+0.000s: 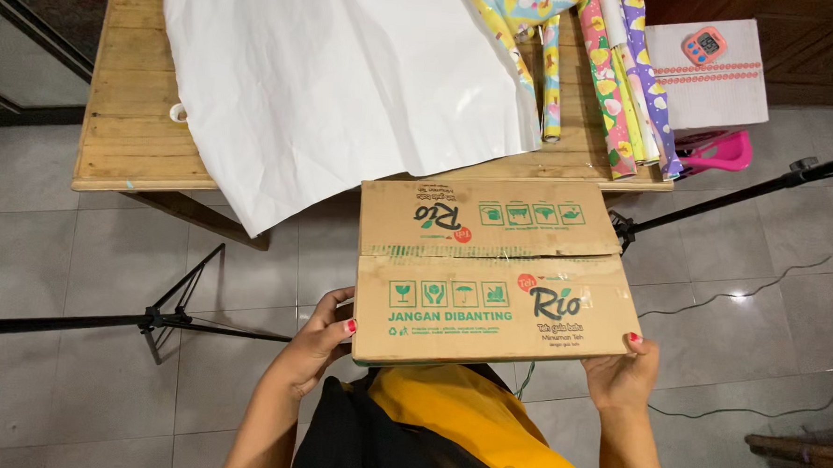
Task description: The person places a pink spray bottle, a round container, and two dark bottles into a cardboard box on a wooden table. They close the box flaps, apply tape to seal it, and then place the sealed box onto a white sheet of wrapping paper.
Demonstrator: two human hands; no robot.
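I have the cardboard box point(494, 270) in the middle of the frame, held out flat in front of me, its taped top seam facing up. My left hand point(323, 342) cups the lower left corner, fingers curled up over the near edge with the thumb tucked under. My right hand point(624, 372) grips the lower right corner the same way, one fingertip showing over the top edge. Both hands are closed on the box, one at each near corner.

The far edge of the box sits just beside the front edge of the wooden table point(130, 147) in the upper half of the frame, and I cannot tell whether it touches. On the table lies a big white sheet of paper point(339, 81), one corner hanging off the front edge at the left. Rolls of patterned wrapping paper point(620, 74) lie at the upper right.

To do this well, I judge that I should keep the box level, with even pressure from both hands, so it does not tip away from me. Holding only the near corners leaves the far end unsupported, so sliding my palms further underneath would steady it. I should also mind the hanging corner of the sheet, which the box could catch and crease.
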